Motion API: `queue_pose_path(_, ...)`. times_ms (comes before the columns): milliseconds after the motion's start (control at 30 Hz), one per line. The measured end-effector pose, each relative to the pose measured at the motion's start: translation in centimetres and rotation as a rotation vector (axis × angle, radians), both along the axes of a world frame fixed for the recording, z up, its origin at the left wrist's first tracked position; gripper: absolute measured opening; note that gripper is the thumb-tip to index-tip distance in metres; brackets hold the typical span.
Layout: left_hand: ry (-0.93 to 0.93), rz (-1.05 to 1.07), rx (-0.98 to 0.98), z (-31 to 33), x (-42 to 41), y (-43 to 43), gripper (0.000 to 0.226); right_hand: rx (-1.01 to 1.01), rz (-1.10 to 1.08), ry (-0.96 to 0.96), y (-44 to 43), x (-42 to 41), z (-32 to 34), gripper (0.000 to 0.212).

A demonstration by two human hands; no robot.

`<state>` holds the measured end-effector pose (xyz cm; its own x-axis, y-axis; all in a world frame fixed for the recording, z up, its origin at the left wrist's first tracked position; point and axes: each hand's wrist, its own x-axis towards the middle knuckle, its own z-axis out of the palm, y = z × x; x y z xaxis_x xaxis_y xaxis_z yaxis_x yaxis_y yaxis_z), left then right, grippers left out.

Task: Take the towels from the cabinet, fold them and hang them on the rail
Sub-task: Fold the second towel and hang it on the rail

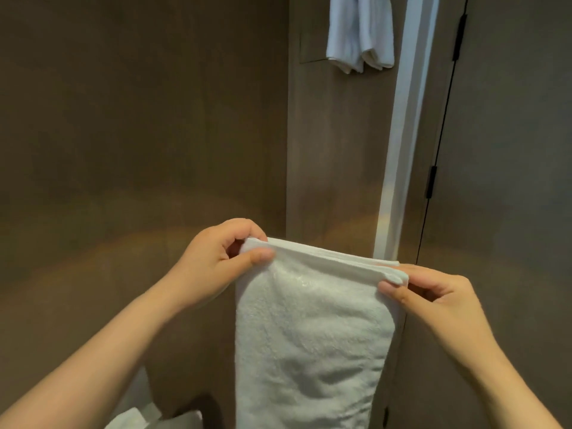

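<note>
Well below the hung towel (359,32), both hands are holding a white towel (312,335) up in the air by its top edge. The left hand (213,261) is pinching the corner lying down and to the left of the hung towel, thumb in front and fingers curled behind. The right hand (433,295) is pinching the other corner, almost straight under the hung towel, with several layers showing stacked between thumb and fingers. The rest of the towel is hanging down as a narrow band and running out of view at the bottom, so its lower end is not showing. Judging by the layered edge, a lengthwise fold is already in, and the hands seem to be squaring that edge up before the next fold or the carry upward. Doing this well is probably asking for a taut, level edge with the layers sitting flush at both corners, so that nothing is slipping. The rail itself is not showing, though the hung towel is suggesting it is lying above the top of the view.
</note>
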<state>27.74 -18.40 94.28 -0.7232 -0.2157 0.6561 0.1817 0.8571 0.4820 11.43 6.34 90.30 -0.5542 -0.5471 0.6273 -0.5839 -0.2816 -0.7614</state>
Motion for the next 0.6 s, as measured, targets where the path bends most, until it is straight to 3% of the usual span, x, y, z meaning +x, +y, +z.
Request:
queue_pose_path(167,-0.076,0.017,-0.034,0.1,2.1,-0.8,0.028,-0.079,-0.075,-0.039,-2.2,0.4,0.1,0.015)
queue_pose_path(367,0.041,0.132,-0.082,0.0,2.8,-1.0,0.031,-0.144,-0.093,-0.052,-4.1,1.2,0.5,0.007)
queue_pose_path(433,0.105,0.178,0.011,-0.2,2.5,-1.0,0.025,-0.185,-0.106,-0.048,-4.7,1.5,0.5,0.006)
queue_pose_path(500,0.133,0.095,0.251,-0.2,2.3,-0.9,0.026,-0.216,-0.149,-0.053,-5.2,1.6,0.4,0.007)
queue_pose_path(567,0.036,-0.070,0.530,-0.1,2.6,-1.1,0.045,-0.230,-0.194,-0.072,-5.8,1.6,0.3,0.006)
queue_pose_path(600,-0.060,-0.112,0.575,-0.1,2.8,-1.3,0.050,-0.239,-0.214,-0.087,-6.0,1.6,0.1,0.006)
